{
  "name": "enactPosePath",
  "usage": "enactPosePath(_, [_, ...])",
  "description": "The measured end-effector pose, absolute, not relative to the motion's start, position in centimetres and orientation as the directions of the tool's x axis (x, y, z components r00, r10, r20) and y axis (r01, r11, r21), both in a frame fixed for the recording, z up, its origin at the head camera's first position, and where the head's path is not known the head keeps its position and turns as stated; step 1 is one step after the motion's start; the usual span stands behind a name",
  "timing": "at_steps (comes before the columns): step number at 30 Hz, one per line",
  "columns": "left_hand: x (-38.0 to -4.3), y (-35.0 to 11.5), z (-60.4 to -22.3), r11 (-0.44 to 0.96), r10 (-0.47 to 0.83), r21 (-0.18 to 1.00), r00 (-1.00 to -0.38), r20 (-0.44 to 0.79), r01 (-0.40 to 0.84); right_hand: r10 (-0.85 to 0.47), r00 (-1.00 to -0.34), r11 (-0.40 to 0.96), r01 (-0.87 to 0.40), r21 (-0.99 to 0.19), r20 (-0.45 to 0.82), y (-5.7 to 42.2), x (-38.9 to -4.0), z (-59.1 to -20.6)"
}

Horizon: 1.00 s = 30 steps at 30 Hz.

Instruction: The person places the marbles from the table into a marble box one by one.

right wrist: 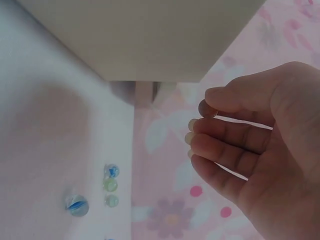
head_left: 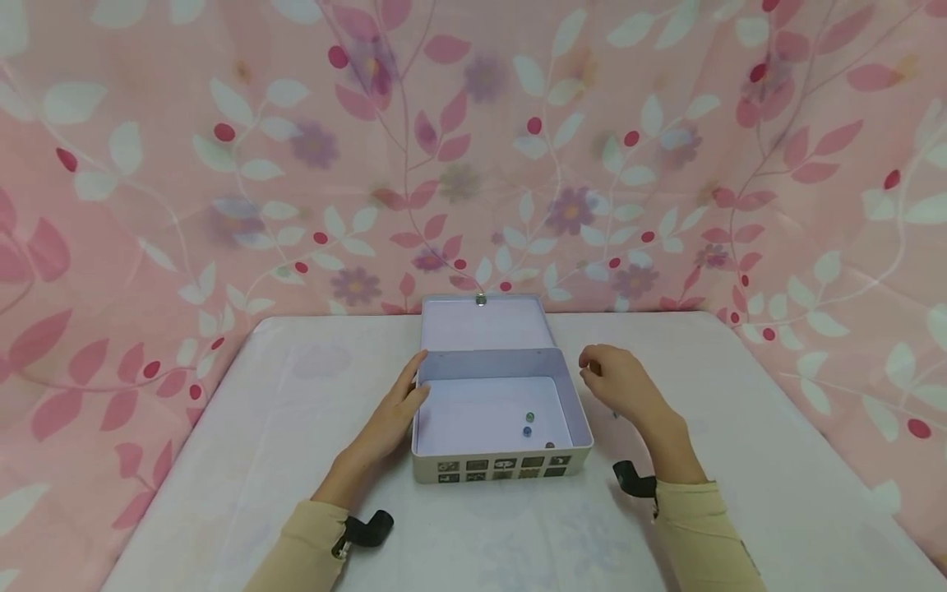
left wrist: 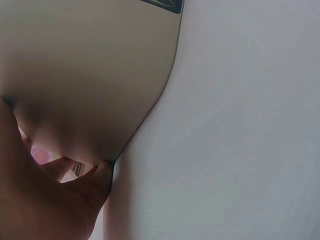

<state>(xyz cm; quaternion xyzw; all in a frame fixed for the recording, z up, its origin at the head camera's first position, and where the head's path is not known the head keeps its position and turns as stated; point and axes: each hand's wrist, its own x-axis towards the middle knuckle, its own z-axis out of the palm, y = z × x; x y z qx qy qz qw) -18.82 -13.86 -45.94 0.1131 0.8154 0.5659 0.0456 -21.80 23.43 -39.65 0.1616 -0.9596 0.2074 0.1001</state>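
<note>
1. Head view: the left hand (head_left: pixel 386 421) lies along the left wall of the box (head_left: pixel 503 465) near its back corner, seemingly steadying it. The box stands on a white cloth (head_left: pixel 503 543), its lid (head_left: pixel 488 323) swung back. Three marbles lie inside toward the front right: a green marble (head_left: pixel 529 417), a blue marble (head_left: pixel 527 432) and a dark marble (head_left: pixel 550 446) near the front wall. The right hand (head_left: pixel 629 388) hangs just beyond the right wall; its load cannot be made out from here.

2. Left wrist view: fingertips (left wrist: pixel 102 172) bend at the far edge of the box wall, so the hand appears to be gripping the box, though the thumb's contact is hard to tell.

3. Right wrist view: thumb and forefinger are pinched together on a brownish marble (right wrist: pixel 206 109), in the air outside the box. Below lie a blue-swirled marble (right wrist: pixel 77 205) and, in a near row, a blue-and-white marble (right wrist: pixel 112 170), a light-green marble (right wrist: pixel 110 184) and a pale marble (right wrist: pixel 111 201); a blue sliver at the bottom edge is too cut off to name.

4. Judged from all views, the handling is partway along: three marbles inside, one between fingers, at least four outside. Which way they are travelling cannot be told.
</note>
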Motion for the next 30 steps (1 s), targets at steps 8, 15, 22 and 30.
enactPosePath(8, [-18.4, -13.7, -44.8, 0.341, 0.257, 0.934, -0.966, 0.013, 0.104, -0.301, -0.908, 0.853, -0.392, -0.344, 0.291, 21.4, -20.9, -38.8])
enactPosePath(15, [-18.4, -13.8, -45.0, 0.339, 0.258, 0.933, -0.966, 0.027, 0.117, -0.344, -0.883, 0.825, -0.446, -0.347, 0.318, 19.4, -19.8, -38.7])
enactPosePath(22, [-18.9, -14.0, -46.2, 0.342, 0.248, 0.927, -0.966, 0.068, 0.153, -0.447, -0.837, 0.798, -0.532, -0.284, 0.315, 17.6, -19.7, -39.8])
enactPosePath(30, [-18.8, -13.9, -46.0, 0.344, 0.243, 0.927, -0.968, 0.068, 0.152, -0.511, -0.829, 0.786, -0.557, -0.269, 0.227, 16.3, -19.3, -40.6])
